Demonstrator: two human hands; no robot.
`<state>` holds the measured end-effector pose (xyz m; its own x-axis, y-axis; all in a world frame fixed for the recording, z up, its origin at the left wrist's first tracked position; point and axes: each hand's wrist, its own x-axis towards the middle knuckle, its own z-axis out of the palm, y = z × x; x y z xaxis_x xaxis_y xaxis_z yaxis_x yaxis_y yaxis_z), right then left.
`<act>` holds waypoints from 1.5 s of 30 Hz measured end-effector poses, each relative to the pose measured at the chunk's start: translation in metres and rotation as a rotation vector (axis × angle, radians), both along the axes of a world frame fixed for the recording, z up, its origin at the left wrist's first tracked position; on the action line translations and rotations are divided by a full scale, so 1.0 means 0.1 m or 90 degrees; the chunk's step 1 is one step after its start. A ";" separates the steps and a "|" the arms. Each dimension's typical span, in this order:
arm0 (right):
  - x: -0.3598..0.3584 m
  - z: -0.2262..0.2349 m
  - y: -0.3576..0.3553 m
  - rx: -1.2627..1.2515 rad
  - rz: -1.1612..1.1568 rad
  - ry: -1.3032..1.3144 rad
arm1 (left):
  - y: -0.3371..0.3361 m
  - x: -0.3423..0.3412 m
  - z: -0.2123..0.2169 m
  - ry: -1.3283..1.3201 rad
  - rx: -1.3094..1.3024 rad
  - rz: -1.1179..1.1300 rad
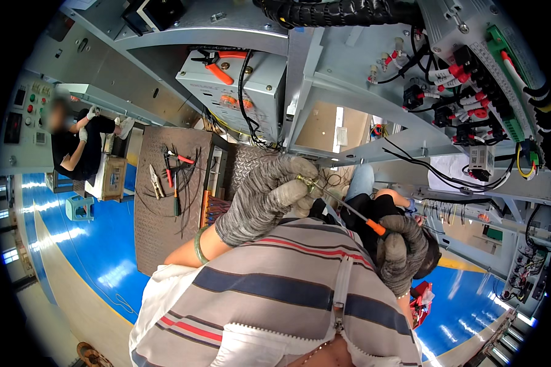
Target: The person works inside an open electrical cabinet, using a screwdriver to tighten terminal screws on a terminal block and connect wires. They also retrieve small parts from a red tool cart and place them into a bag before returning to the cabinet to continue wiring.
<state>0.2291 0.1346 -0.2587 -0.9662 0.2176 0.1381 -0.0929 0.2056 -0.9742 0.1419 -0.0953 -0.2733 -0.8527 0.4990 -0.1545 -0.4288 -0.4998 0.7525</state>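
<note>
My left hand [278, 192], in a grey knit glove, pinches a small yellowish metal screw [310, 183] between thumb and fingers in front of my chest. My right hand [404, 251], gloved the same way, is closed around a screwdriver; the orange part of its handle [375, 227] shows, and the rest is hidden in the palm. The screwdriver's thin shaft [346, 204] runs up and left to the screw. Its tip is at the screw head, though whether they touch I cannot tell.
Left of me, a brown metal surface [156, 226] carries pliers [180, 158], a cutter [157, 181] and dark cable ties. Orange-handled cutters [214, 65] lie on a grey box [232, 98]. Wired terminals [465, 92] fill the upper right. One person [79, 144] sits far left; another [379, 211] crouches close ahead.
</note>
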 end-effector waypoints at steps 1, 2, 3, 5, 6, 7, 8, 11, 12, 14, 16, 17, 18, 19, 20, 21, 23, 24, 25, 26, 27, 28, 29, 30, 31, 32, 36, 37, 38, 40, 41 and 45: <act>0.00 -0.04 0.01 -0.012 0.007 0.008 | 0.01 -0.01 -0.01 0.009 0.003 -0.003; 0.00 -0.06 0.04 -0.014 0.023 0.008 | 0.01 -0.01 -0.01 0.017 0.007 -0.006; 0.00 -0.04 0.04 -0.013 0.019 -0.004 | 0.01 -0.02 -0.01 0.042 -0.010 -0.006; -0.01 0.03 0.01 -0.010 -0.007 -0.040 | 0.01 -0.05 -0.01 0.091 -0.043 -0.006; -0.01 0.09 -0.01 -0.008 -0.031 -0.064 | 0.01 -0.06 0.00 0.117 -0.058 -0.003; -0.02 0.14 0.01 0.018 -0.017 -0.089 | 0.00 -0.06 0.01 0.143 -0.072 0.001; -0.06 0.19 0.05 0.044 -0.003 -0.115 | 0.00 -0.06 0.02 0.168 -0.087 0.005; -0.08 0.27 0.11 0.029 0.000 -0.186 | -0.05 -0.02 0.05 0.183 -0.183 -0.042; -0.07 0.28 0.13 0.034 -0.004 -0.193 | -0.04 0.01 0.03 0.162 -0.182 -0.042; -0.06 0.28 0.17 0.042 -0.009 -0.205 | 0.01 0.10 -0.03 0.121 -0.181 -0.037; -0.01 0.30 0.19 0.051 -0.010 -0.206 | 0.02 0.13 -0.02 0.149 -0.243 -0.060; 0.01 0.31 0.19 0.060 -0.012 -0.199 | 0.03 0.14 -0.02 0.148 -0.249 -0.071; 0.01 0.32 0.20 0.080 -0.014 -0.177 | 0.05 0.14 -0.02 0.146 -0.254 -0.082; 0.00 0.32 0.20 0.100 -0.014 -0.155 | 0.05 0.15 -0.02 0.120 -0.216 -0.085; 0.01 0.34 0.20 0.098 -0.011 -0.172 | 0.06 0.15 -0.04 0.114 -0.208 -0.086; 0.02 0.36 0.21 0.094 -0.008 -0.190 | 0.06 0.15 -0.06 0.107 -0.200 -0.087; 0.03 0.37 0.23 0.106 0.001 -0.198 | 0.06 0.17 -0.08 0.095 -0.200 -0.093; 0.03 0.37 0.23 0.122 0.006 -0.190 | 0.05 0.17 -0.07 0.088 -0.206 -0.100; 0.02 0.38 0.23 0.138 0.010 -0.183 | 0.05 0.16 -0.06 0.079 -0.212 -0.109; 0.02 0.36 0.27 0.163 0.046 -0.164 | 0.05 0.16 -0.04 0.066 -0.201 -0.116; 0.02 0.33 0.33 0.187 0.083 -0.145 | 0.06 0.17 -0.02 0.052 -0.190 -0.124; 0.03 0.31 0.36 0.211 0.116 -0.126 | 0.07 0.17 -0.01 0.039 -0.180 -0.135; 0.01 0.32 0.32 0.234 0.129 -0.103 | 0.09 0.16 -0.01 0.044 -0.186 -0.154; -0.02 0.35 0.23 0.258 0.142 -0.081 | 0.12 0.15 -0.01 0.049 -0.192 -0.173; -0.05 0.37 0.19 0.284 0.160 -0.058 | 0.14 0.15 -0.01 0.053 -0.196 -0.187; -0.04 0.37 0.22 0.262 0.133 -0.073 | 0.13 0.15 -0.01 0.067 -0.202 -0.168; 0.04 0.38 0.31 0.153 0.037 -0.106 | 0.10 0.19 -0.05 0.039 -0.193 -0.108; 0.08 0.37 0.34 0.147 0.032 -0.127 | 0.10 0.19 -0.03 0.046 -0.204 -0.103; 0.10 0.37 0.36 0.141 0.028 -0.149 | 0.11 0.19 -0.03 0.053 -0.214 -0.097; 0.10 0.35 0.35 0.136 0.021 -0.111 | 0.09 0.18 -0.07 0.112 -0.240 -0.087; 0.10 0.34 0.34 0.132 0.016 -0.092 | 0.09 0.17 -0.08 0.143 -0.253 -0.082; 0.07 0.34 0.28 0.103 0.010 -0.132 | 0.11 0.19 -0.08 0.103 -0.198 -0.061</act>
